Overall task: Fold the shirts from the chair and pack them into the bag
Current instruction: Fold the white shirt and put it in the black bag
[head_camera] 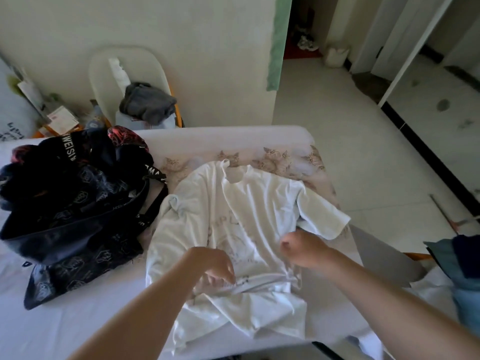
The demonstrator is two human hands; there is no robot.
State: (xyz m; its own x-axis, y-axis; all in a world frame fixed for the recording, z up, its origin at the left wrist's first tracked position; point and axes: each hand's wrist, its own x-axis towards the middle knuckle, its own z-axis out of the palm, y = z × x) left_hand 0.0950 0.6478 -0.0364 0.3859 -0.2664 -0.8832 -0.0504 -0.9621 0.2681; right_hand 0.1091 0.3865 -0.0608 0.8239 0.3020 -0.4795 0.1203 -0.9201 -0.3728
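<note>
Pinching white shirt (249,203) fold w/ L hand (218,266) grip; R hand (302,249) grip curled tight (hold unclear).

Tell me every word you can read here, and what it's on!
"WEISI": on a strap of the dark bag; its start is hidden.
"PL": faint print on the white shirt; the rest is too pale to read.
Other strap: letters cut off, unreadable.
Scribbles on the white cloth far left: too blurred.
Label on the box: too small.
</note>
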